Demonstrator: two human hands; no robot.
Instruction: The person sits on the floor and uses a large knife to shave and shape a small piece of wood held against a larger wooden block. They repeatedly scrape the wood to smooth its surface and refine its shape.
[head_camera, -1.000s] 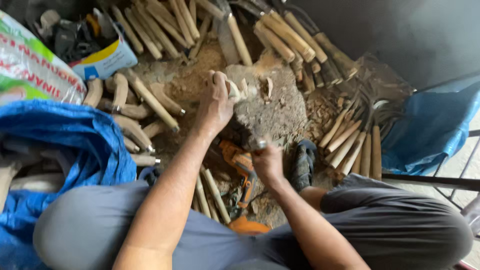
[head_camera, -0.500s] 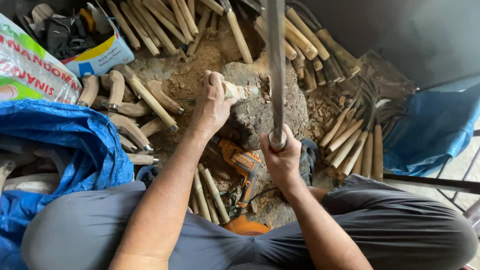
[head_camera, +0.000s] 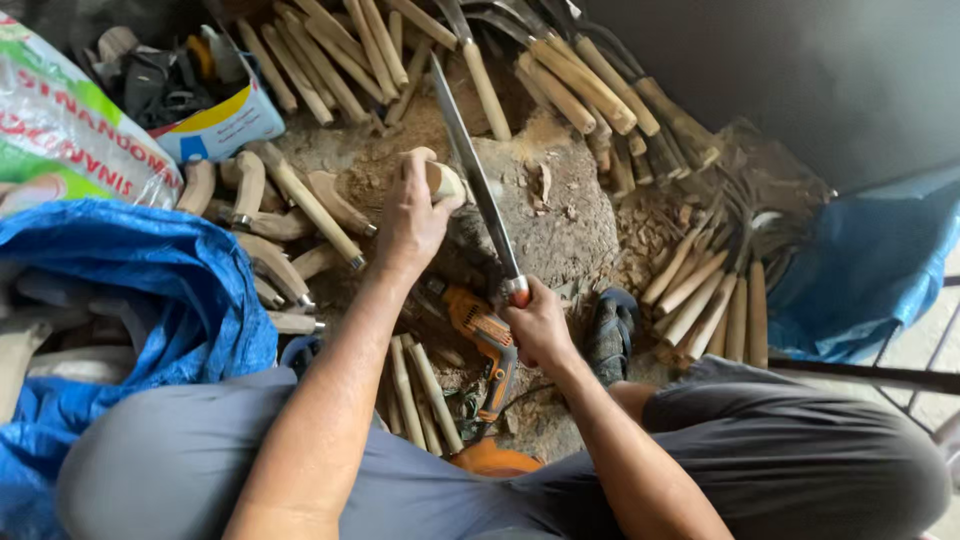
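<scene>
1. Head view, far left: a printed plastic sack (head_camera: 70, 120) lies at the top, and under it a crumpled blue tarp (head_camera: 130, 290) covers some pale wooden pieces.
2. Next to the sack stands a small cardboard box (head_camera: 215, 115) with dark items inside. Below it several curved wooden handles (head_camera: 290, 200) lie on the ground.
3. Left hand (head_camera: 410, 220) is closed around a short pale wooden piece (head_camera: 440, 180) and presses it on the stone block (head_camera: 560, 230) in the middle.
4. Just beside the wooden piece, a long machete blade (head_camera: 470, 165) stands tilted, its tip pointing away from the person. Whether the edge touches the wood I cannot tell.
5. Right hand (head_camera: 535, 325) is clenched on the handle of the machete, near the metal ring.
6. Between the two forearms an orange power drill (head_camera: 485, 335) lies on the ground, beside some thin wooden sticks (head_camera: 420, 395).
7. Right of the hand there is a dark sandal (head_camera: 610, 335).
8. Further right, more wooden handles (head_camera: 705, 305) stand in a row, near a second blue tarp (head_camera: 870, 270).
</scene>
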